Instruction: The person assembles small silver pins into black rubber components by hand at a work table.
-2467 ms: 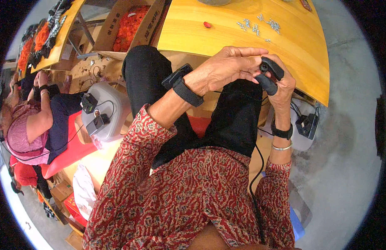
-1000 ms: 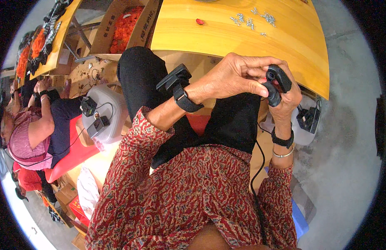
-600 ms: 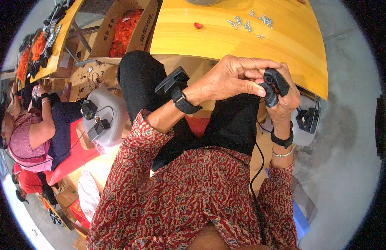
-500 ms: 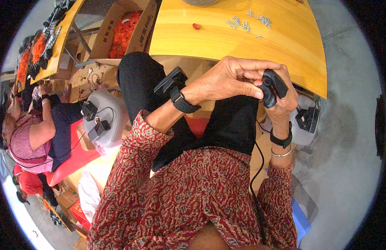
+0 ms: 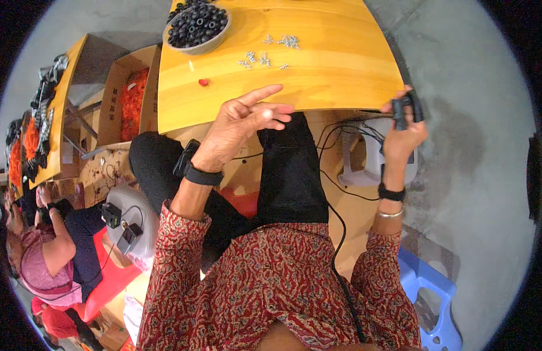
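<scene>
My right hand [image 5: 404, 131] is closed round a black two-pronged part [image 5: 400, 112], held out past the right corner of the yellow table [image 5: 318, 82]. The exact kind of that part I cannot make out. Over the near table edge is my left hand [image 5: 239, 126], fingers apart, holding nothing that shows. Several small silvery screw-like pieces [image 5: 288, 41] lie in loose clusters farther back on the tabletop. A small red piece [image 5: 203, 82] rests left of them. At the far left of the table stands a bowl [image 5: 203, 47] full of black ring-shaped parts.
A cardboard box [image 5: 113, 105] with orange material stands left of the table. Black cables [image 5: 341, 126] hang beneath the table by a pale stool [image 5: 373, 167]. A blue stool [image 5: 429, 292] is at lower right. Another person [image 5: 45, 251] sits at the left.
My hands have drawn apart: the right one carried the black part to the right, and the left one came off it and moved left. The view has shifted, bringing the bowl into sight.
</scene>
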`<state>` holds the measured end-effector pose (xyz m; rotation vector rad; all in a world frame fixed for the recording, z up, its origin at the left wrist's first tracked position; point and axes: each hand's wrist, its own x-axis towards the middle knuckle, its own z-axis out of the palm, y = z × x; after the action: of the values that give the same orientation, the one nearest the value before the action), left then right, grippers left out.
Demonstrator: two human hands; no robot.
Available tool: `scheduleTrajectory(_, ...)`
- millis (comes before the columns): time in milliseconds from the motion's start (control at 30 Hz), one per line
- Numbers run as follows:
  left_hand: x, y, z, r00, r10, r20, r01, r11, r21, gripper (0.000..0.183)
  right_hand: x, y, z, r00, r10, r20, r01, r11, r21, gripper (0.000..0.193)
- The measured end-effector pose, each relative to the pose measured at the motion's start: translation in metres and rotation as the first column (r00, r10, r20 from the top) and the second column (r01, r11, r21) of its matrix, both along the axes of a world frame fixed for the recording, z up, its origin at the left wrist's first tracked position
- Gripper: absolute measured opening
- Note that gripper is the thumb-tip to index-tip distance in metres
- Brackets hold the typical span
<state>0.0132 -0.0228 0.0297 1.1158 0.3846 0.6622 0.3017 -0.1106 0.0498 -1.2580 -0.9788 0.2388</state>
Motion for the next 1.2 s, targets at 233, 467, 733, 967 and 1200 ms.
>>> scheduleTrajectory(233, -0.008, 0.008, 0.0, 0.976, 0.161, 0.144, -0.127, 0.968, -0.216, 0.041, 0.168, 0.031, -0.025, 0.95, -0.289, -0.114, 0.274, 0.952, -0.134, 0.038)
scheduleTrajectory(467, -0.005, 0.014, -0.008, 0.98, 0.138, 0.142, -0.102, 0.966, -0.237, 0.038, 0.274, 0.053, -0.094, 0.89, -0.396, 0.225, 0.455, 0.8, -0.392, 0.041)
scheduleTrajectory(733, -0.009, 0.014, -0.009, 0.987, 0.149, 0.056, -0.136, 0.972, -0.189, 0.037, 0.109, 0.088, -0.017, 0.961, -0.034, 0.275, 0.105, 0.963, -0.247, 0.03)
scheduleTrajectory(967, -0.003, 0.01, -0.013, 0.995, 0.055, 0.08, -0.043, 0.989, -0.139, 0.028, -0.025, 0.136, 0.027, 0.835, 0.377, 0.401, -0.241, 0.906, -0.348, 0.022)
scheduleTrajectory(1200, -0.009, 0.004, -0.012, 0.989, 0.08, 0.121, -0.049, 0.969, -0.242, 0.026, -0.131, 0.202, 0.035, 0.515, 0.431, 0.741, -0.396, 0.886, -0.24, 0.019)
